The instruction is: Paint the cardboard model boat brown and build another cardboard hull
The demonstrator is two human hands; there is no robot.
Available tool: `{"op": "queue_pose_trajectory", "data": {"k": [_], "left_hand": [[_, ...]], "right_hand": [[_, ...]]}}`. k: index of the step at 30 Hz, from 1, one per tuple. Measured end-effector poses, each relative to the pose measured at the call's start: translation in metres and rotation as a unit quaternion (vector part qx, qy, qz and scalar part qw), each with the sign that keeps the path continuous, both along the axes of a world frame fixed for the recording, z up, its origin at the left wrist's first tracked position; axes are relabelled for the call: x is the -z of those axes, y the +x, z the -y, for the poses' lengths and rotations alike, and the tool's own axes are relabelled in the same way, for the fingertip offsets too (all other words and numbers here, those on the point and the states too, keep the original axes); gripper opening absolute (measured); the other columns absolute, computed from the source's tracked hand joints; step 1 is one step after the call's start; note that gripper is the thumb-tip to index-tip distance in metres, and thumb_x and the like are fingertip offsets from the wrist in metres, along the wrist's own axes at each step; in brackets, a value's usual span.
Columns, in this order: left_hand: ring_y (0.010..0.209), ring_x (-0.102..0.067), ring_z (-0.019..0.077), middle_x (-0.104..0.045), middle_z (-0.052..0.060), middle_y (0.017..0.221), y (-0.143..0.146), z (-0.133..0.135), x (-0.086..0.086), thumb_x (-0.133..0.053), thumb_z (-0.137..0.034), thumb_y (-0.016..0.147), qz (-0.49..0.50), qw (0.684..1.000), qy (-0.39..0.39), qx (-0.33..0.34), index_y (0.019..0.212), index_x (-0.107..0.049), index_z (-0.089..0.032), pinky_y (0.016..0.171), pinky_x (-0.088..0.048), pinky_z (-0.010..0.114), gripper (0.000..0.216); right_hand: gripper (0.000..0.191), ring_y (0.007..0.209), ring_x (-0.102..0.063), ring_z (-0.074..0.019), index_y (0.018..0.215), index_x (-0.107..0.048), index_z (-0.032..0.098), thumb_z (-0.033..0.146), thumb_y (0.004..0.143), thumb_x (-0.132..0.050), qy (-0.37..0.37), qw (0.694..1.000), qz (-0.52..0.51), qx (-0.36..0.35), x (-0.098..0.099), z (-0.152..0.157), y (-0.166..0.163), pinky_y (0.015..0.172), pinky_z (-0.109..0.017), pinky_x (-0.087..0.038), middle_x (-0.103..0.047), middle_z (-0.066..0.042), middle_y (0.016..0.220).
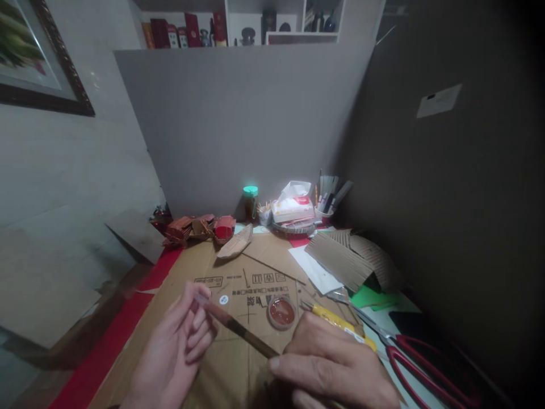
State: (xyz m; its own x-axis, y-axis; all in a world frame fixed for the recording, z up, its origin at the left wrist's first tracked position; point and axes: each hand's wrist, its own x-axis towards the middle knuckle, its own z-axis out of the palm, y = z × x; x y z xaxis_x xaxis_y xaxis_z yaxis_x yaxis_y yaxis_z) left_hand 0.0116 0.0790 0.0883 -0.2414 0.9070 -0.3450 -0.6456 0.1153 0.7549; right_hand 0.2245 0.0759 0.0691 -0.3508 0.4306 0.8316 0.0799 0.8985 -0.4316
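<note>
A slim paintbrush (249, 336) slants between my two hands above the cardboard sheet (221, 363). Its end toward my left is reddish brown, followed by a dark band and a brown handle. My left hand (181, 335) pinches the reddish end with thumb and forefinger, the other fingers curled. Closed round the handle is my right hand (336, 363), which hides the rear part of it. Just beyond the brush, a small round clear dish (281, 312) holds glossy reddish-brown liquid. A yellow craft knife (332, 319) lies behind my right hand.
Red-handled scissors (409, 363) lie at the right. Corrugated cardboard pieces (340, 261) rest behind them. At the back are a boat-shaped cardboard piece (235, 244), reddish cardboard shapes (191, 228), a green-lidded jar (251, 201), tissues (293, 209) and a pen cup (324, 217). Grey panels stand behind.
</note>
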Motion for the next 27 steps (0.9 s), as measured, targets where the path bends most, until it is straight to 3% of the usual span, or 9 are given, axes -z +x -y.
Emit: {"op": "queue_pose_trajectory", "data": {"k": [3, 5, 7, 13, 20, 24, 27], "left_hand": [[0.041, -0.028, 0.0031, -0.041, -0.006, 0.057, 0.001, 0.001, 0.003, -0.078, -0.036, 0.083, -0.047, 0.999, 0.023, -0.004, 0.071, -0.067, -0.014, 0.031, -0.027, 0.011, 0.028], [0.043, -0.029, 0.0036, -0.04, -0.007, 0.053, 0.001, 0.001, 0.004, -0.096, -0.044, 0.057, -0.075, 0.997, 0.034, -0.004, 0.07, -0.067, -0.015, 0.031, -0.028, 0.011, 0.043], [0.044, -0.03, 0.0036, -0.043, -0.007, 0.053, 0.003, 0.001, 0.005, -0.1, -0.047, 0.043, -0.097, 0.994, 0.041, -0.004, 0.069, -0.067, -0.015, 0.031, -0.029, 0.011, 0.053], [0.043, -0.031, 0.004, -0.045, -0.007, 0.051, 0.007, 0.0, 0.006, -0.098, -0.051, 0.045, -0.129, 0.99, 0.057, 0.01, 0.067, -0.065, -0.016, 0.032, -0.029, 0.012, 0.053], [0.041, -0.033, 0.004, -0.047, -0.007, 0.049, 0.009, 0.002, 0.003, -0.097, -0.053, 0.046, -0.151, 0.986, 0.065, 0.017, 0.065, -0.065, -0.017, 0.033, -0.028, 0.012, 0.052], [0.042, -0.034, 0.0041, -0.046, -0.006, 0.051, 0.007, -0.001, 0.005, -0.096, -0.055, 0.044, -0.156, 0.985, 0.065, 0.009, 0.063, -0.065, -0.016, 0.033, -0.029, 0.012, 0.054], [0.044, -0.037, 0.0041, -0.051, -0.006, 0.055, -0.005, -0.007, 0.014, -0.099, -0.054, 0.039, -0.149, 0.988, 0.05, 0.004, 0.069, -0.068, -0.017, 0.035, -0.035, 0.011, 0.057]], "right_hand": [[0.026, 0.068, -0.067, -0.0196, 0.118, -0.074, 0.023, 0.026, 0.094, -0.063, -0.002, 1.0, 0.03, 0.006, -0.005, 0.002, 0.0, 0.061, -0.032, -0.054, -0.075, -0.008, 0.08], [0.028, 0.071, -0.068, -0.0217, 0.116, -0.076, 0.024, 0.035, 0.094, -0.063, 0.002, 0.999, 0.043, 0.021, -0.009, 0.001, 0.0, 0.063, -0.035, -0.056, -0.075, -0.01, 0.082], [0.031, 0.075, -0.069, -0.0231, 0.115, -0.077, 0.024, 0.042, 0.093, -0.063, 0.009, 0.998, 0.048, 0.025, -0.012, -0.002, -0.001, 0.066, -0.037, -0.057, -0.075, -0.011, 0.085], [0.03, 0.076, -0.067, -0.0229, 0.117, -0.076, 0.023, 0.038, 0.094, -0.062, 0.008, 0.999, 0.04, 0.018, -0.005, -0.005, -0.001, 0.069, -0.038, -0.056, -0.075, -0.011, 0.088], [0.034, 0.07, -0.06, -0.0173, 0.116, -0.073, 0.022, 0.009, 0.087, -0.06, -0.027, 0.998, -0.063, -0.004, 0.008, 0.003, -0.005, 0.066, -0.031, -0.051, -0.071, -0.005, 0.08], [0.025, 0.071, -0.062, -0.0168, 0.112, -0.075, 0.018, 0.014, 0.093, -0.059, -0.009, 0.999, -0.027, -0.015, 0.009, 0.0, -0.006, 0.064, -0.03, -0.051, -0.072, -0.008, 0.082], [0.018, 0.069, -0.066, -0.0143, 0.106, -0.076, 0.019, 0.025, 0.099, -0.06, -0.031, 0.997, 0.006, -0.064, 0.005, -0.005, -0.004, 0.068, -0.027, -0.053, -0.074, -0.006, 0.079]]}}
